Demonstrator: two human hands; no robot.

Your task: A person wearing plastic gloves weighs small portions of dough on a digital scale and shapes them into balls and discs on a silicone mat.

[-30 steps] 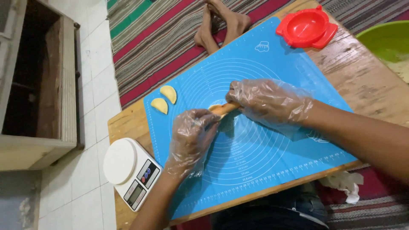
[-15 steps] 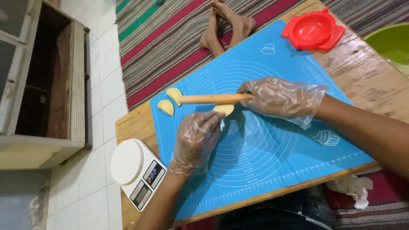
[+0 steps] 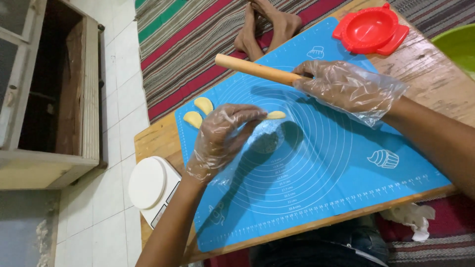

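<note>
Both my hands wear clear plastic gloves over a blue silicone baking mat (image 3: 316, 178) on a low wooden table (image 3: 425, 54). My left hand (image 3: 222, 141) pinches a small flat piece of yellow dough (image 3: 275, 115) and lifts it above the mat. My right hand (image 3: 346, 86) grips a wooden rolling pin (image 3: 257, 69) raised off the mat, its free end pointing left. Two folded yellow dough pieces (image 3: 198, 112) lie at the mat's far-left corner.
A red dumpling press (image 3: 370, 30) sits at the mat's far edge. A green bowl (image 3: 457, 47) is at the right edge. A white kitchen scale (image 3: 151, 185) rests at the table's left corner. Another person's feet (image 3: 267, 24) rest on a striped rug. A wooden cabinet (image 3: 54, 99) stands left.
My right hand has lifted the rolling pin off the dough and up toward the far side. My left hand has picked the flattened dough piece up off the mat.
</note>
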